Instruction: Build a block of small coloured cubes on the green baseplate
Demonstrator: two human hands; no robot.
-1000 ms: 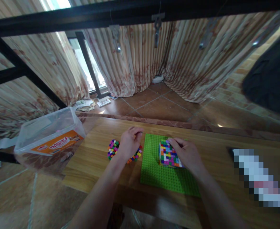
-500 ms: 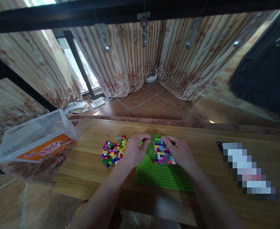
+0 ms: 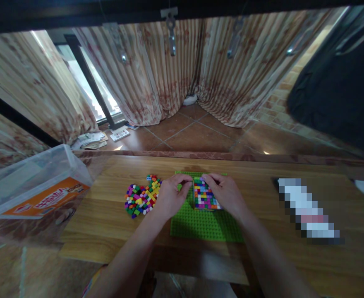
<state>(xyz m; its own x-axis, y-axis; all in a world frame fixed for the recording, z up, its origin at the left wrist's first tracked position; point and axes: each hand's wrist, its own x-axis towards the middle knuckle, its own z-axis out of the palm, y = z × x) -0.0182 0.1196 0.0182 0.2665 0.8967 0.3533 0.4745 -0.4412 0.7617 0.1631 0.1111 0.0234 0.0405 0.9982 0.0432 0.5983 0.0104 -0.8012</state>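
A block of small multicoloured toy bricks (image 3: 203, 198) stands on a green studded baseplate (image 3: 200, 229). My right hand (image 3: 227, 193) grips its right side and far edge, covering part of the bricks. To the left of the block is my left hand (image 3: 172, 196), with thumb and index finger brought together close to the far left corner. Whatever may be between those fingertips is too small to make out. A pile of loose bricks (image 3: 140, 196) lies on the wooden table, just left of my left hand.
A clear plastic box (image 3: 67, 165) with an orange label stands at the left end of the table (image 3: 107, 231). On the right lies a dark flat object with a pixelated surface (image 3: 307, 211). Curtains (image 3: 157, 82) and a tiled floor are beyond.
The whole view has shifted, so the table things appear slightly further left. Both hands keep nearly the same place at the block; the left fingertips look a little nearer its corner.
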